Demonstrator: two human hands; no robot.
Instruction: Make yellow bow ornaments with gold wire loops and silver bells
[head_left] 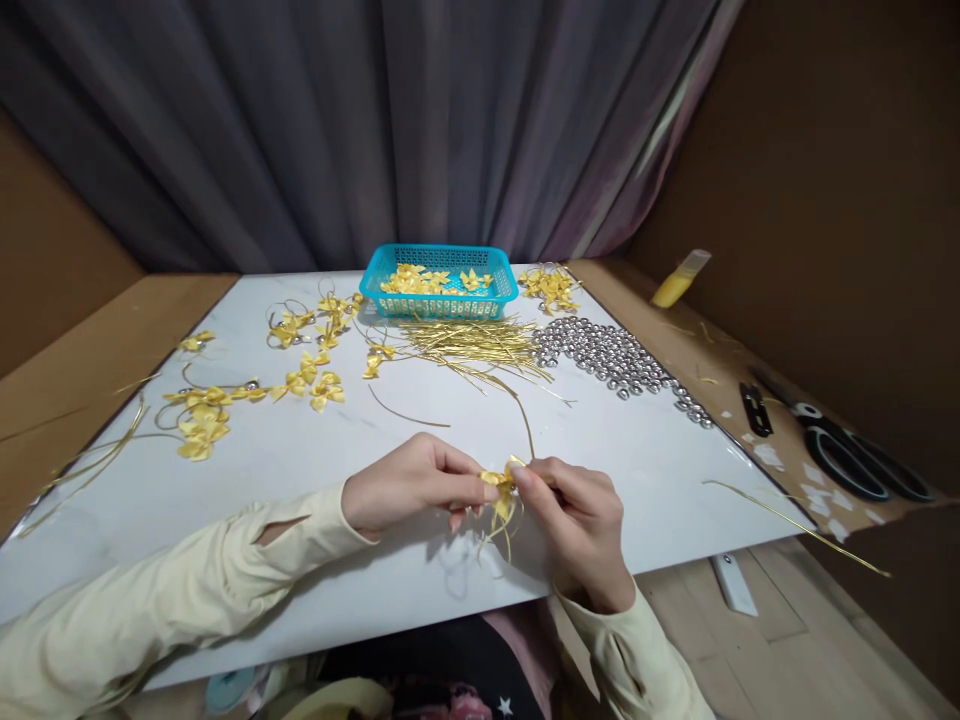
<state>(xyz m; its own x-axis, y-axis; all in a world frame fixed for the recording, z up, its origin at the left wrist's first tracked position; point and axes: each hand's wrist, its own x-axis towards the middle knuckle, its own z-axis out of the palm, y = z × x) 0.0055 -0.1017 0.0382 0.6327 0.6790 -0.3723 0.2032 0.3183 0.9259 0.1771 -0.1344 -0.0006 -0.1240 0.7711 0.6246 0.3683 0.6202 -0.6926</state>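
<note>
Between my two hands, above the front of the white board, is a yellow ribbon bow (pixel 501 508) with thin gold cord loops hanging under it. My left hand (pixel 427 484) pinches the bow's left side with thumb and fingers. My right hand (pixel 574 510) is closed at the bow's right side, thumb and forefinger pressed together. A gold cord (pixel 525 415) rises from the right fingers toward a bundle of gold cords (pixel 472 343). Something small and shiny shows at the bow's middle, partly hidden by the right thumb.
A blue basket (pixel 375 288) of yellow bows stands at the back. Several silver bells (pixel 600 350) lie to the right, and corded bows (pixel 202 430) lie to the left. Black scissors (pixel 844 455), a black cutter (pixel 755 410) and a yellow tube (pixel 681 280) rest along the right edge.
</note>
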